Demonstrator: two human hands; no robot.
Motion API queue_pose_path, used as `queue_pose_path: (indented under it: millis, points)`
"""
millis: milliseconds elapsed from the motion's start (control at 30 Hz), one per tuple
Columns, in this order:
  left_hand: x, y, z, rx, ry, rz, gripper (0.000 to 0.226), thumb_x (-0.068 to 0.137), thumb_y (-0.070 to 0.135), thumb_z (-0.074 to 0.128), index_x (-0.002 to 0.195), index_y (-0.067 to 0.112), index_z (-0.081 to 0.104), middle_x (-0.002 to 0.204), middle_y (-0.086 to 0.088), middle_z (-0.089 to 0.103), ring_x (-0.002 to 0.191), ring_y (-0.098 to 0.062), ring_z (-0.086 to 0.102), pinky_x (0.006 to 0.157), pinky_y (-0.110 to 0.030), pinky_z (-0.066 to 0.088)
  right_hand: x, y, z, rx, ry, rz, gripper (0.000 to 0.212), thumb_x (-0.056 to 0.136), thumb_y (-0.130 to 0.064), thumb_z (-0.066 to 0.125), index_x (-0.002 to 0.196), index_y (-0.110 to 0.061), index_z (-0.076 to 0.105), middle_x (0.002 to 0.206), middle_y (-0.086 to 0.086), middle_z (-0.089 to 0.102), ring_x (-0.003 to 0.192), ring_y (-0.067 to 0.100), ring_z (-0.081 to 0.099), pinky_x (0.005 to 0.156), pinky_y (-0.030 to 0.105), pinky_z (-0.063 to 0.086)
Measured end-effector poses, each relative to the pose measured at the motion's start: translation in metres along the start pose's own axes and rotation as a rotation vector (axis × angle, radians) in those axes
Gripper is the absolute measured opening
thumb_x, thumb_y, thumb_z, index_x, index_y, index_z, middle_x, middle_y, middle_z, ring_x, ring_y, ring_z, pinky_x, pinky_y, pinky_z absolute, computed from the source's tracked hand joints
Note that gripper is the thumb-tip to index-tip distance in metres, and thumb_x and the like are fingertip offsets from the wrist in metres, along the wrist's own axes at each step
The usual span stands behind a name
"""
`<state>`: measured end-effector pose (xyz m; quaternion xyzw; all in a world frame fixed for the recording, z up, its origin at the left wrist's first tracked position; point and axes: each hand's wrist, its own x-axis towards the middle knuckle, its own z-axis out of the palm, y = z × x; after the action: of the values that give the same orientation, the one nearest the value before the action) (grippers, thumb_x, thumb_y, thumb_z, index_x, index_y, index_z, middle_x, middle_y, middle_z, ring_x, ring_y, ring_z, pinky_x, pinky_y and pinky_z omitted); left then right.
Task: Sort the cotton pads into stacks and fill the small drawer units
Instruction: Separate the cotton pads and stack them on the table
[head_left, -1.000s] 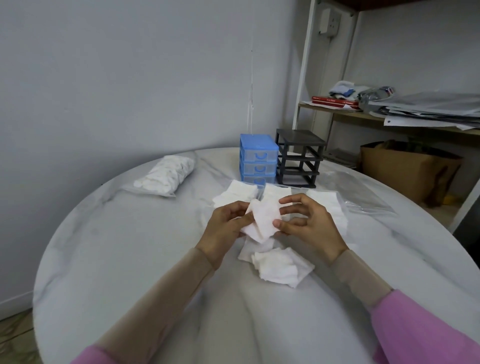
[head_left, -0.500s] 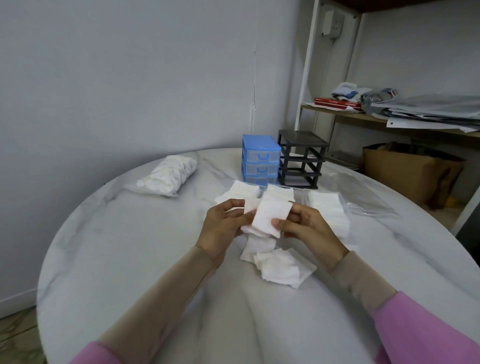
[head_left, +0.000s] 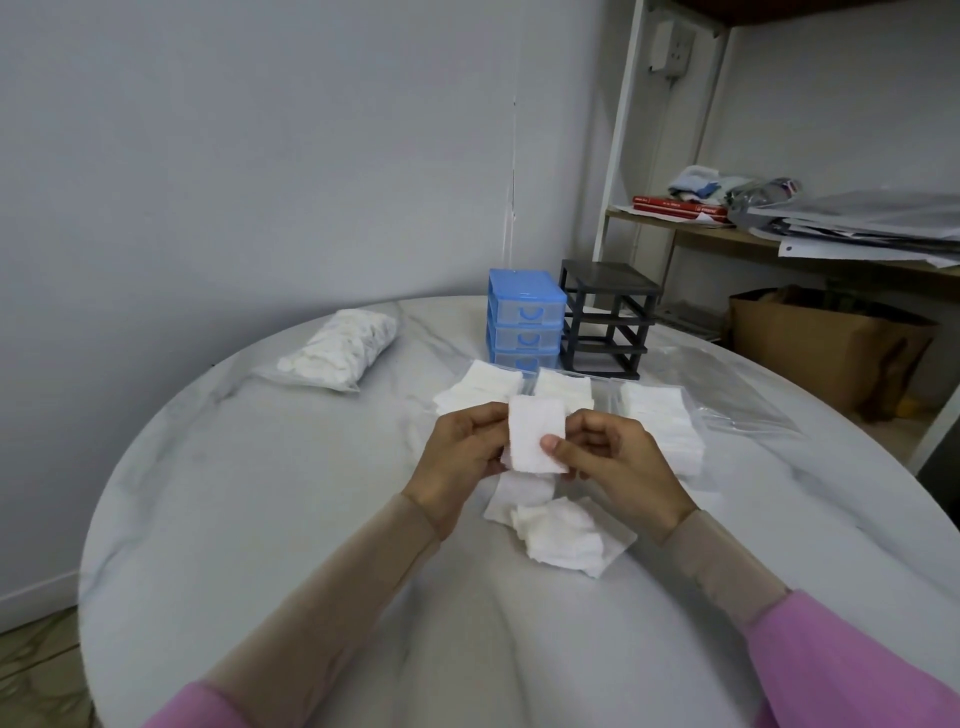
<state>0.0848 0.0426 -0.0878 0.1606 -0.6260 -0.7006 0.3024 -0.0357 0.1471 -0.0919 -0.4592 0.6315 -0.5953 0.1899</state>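
Round white marble-patterned desk (head_left: 260, 519) carries everything. Landmark: the blue plastic three-drawer unit (head_left: 525, 321) at the desk's far side.

Nearest the viewer, well in front of the blue unit: a loose, rumpled pile of white square cotton pads (head_left: 563, 532) lying on the desk, edges uneven, some overlapping at angles.

Just above that pile, held off the desk: a small stack of white square cotton pads (head_left: 536, 434), upright, face toward the camera. Left hand (head_left: 462, 460) grasps its left edge, fingers curled behind, thumb in front. Right hand (head_left: 618, 460) pinches the right edge, thumb pressed on the lower right corner, remaining fingers curled behind. Stack edges look roughly aligned; surface soft, slightly fuzzy.

Between the hands and the blue unit: two neat flat stacks of white square pads (head_left: 480, 387) and (head_left: 563, 387) on the desk, side by side. To the right of the blue unit and nearer: a larger stack of white pads (head_left: 660, 421) lying on a clear plastic bag (head_left: 727, 395).

Touching or just beside the blue unit on its right: a black plastic drawer frame (head_left: 605, 317), its bays showing no drawers.

Well left of the blue unit: a clear bag of round white cotton pads (head_left: 340, 343), lying flat.
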Motion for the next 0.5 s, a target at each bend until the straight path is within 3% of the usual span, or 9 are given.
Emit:
queue_pose_path:
  millis: [200, 333, 400, 500]
  points:
    - [0.000, 0.000, 0.000, -0.024, 0.079, -0.023, 0.019, 0.090, -0.001, 0.052, 0.105, 0.003, 0.062, 0.083, -0.006, 0.066, 0.069, -0.010, 0.063, 0.058, -0.017, 0.052, 0.001, 0.003, -0.001, -0.041, 0.011, -0.029, 0.015, 0.082, -0.009, 0.068, 0.073, -0.014, 0.058, 0.055, -0.011, 0.058, 0.055, 0.005, 0.054, 0.058, 0.017, 0.046]
    - [0.004, 0.000, -0.005, -0.048, 0.229, 0.031, 0.020, 0.089, -0.005, 0.053, 0.087, 0.015, 0.048, 0.066, -0.001, 0.058, 0.055, -0.004, 0.056, 0.052, -0.017, 0.048, 0.003, 0.003, -0.003, -0.028, 0.039, -0.032, 0.018, 0.082, -0.006, 0.067, 0.074, -0.018, 0.058, 0.057, -0.015, 0.058, 0.058, 0.004, 0.051, 0.061, 0.019, 0.047]
    - [0.005, -0.002, -0.008, -0.014, 0.226, 0.085, 0.025, 0.089, -0.008, 0.050, 0.079, 0.014, 0.043, 0.062, 0.002, 0.055, 0.055, -0.005, 0.052, 0.053, -0.018, 0.044, 0.004, 0.001, -0.005, 0.035, 0.048, 0.005, 0.015, 0.083, -0.003, 0.066, 0.081, -0.015, 0.057, 0.063, -0.010, 0.059, 0.060, 0.008, 0.056, 0.060, 0.023, 0.051]
    - [0.007, -0.003, -0.010, 0.110, 0.222, 0.161, 0.032, 0.086, -0.012, 0.046, 0.066, 0.012, 0.051, 0.065, 0.004, 0.053, 0.064, -0.007, 0.047, 0.061, -0.021, 0.037, 0.005, 0.000, -0.006, 0.143, 0.088, 0.037, 0.025, 0.082, 0.005, 0.063, 0.085, -0.013, 0.046, 0.069, 0.000, 0.055, 0.052, 0.008, 0.058, 0.049, 0.020, 0.049]
